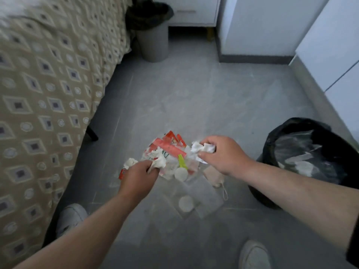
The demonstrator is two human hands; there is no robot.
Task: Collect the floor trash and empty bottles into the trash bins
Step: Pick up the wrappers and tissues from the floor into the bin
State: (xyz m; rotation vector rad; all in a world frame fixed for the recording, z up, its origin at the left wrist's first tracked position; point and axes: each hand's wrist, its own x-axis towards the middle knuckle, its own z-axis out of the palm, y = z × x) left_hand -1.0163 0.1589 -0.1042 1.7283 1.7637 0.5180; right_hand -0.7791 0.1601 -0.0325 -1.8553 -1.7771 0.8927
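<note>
At lower centre our left hand (138,177) grips a tissue (159,162) from the trash pile (169,146) on the floor (213,90). Just right of it, our right hand (225,154) clutches another wad (200,147). The bin (270,144) stands near the right edge.

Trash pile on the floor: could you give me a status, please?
Left grip on tissue wad, right grip on second wad. Trash pile on floor between them. Lined bin by right arm, path open.
</note>
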